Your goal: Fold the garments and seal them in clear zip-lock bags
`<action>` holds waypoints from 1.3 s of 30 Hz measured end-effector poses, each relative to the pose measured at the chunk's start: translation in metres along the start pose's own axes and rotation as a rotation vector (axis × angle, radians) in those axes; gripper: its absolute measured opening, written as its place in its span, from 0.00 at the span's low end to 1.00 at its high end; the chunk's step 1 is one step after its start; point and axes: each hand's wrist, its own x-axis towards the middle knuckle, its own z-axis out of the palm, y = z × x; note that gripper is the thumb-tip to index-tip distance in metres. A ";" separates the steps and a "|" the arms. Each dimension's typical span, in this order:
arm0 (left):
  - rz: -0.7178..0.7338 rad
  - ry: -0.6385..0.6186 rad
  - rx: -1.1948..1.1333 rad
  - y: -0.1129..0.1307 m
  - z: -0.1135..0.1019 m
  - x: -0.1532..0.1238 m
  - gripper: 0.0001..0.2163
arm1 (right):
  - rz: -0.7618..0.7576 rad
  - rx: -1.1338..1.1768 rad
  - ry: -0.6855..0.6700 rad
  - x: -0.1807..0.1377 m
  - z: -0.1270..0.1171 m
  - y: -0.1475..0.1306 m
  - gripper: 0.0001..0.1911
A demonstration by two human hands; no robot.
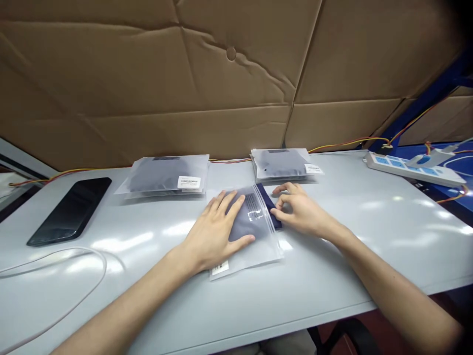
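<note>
A frosted plastic zip bag [254, 241] lies in the middle of the grey table [332, 286], with a dark navy folded garment [271, 209] partly inside it and sticking out at its right opening. My left hand [216, 231] lies flat on the bag, fingers spread, pressing it down. My right hand [301, 209] is at the bag's open end, thumb and fingers pinched on the edge of the navy garment.
Two stacks of bagged dark garments lie at the back, one left [166, 176] and one right [284, 163]. A black phone [72, 209] lies far left, a white cable [74, 276] loops nearby. A white power strip [414, 168] sits far right. Cardboard [221, 74] walls the back.
</note>
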 end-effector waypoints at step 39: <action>0.099 -0.024 0.070 -0.005 -0.012 0.004 0.18 | 0.003 -0.250 -0.009 -0.010 -0.011 -0.017 0.11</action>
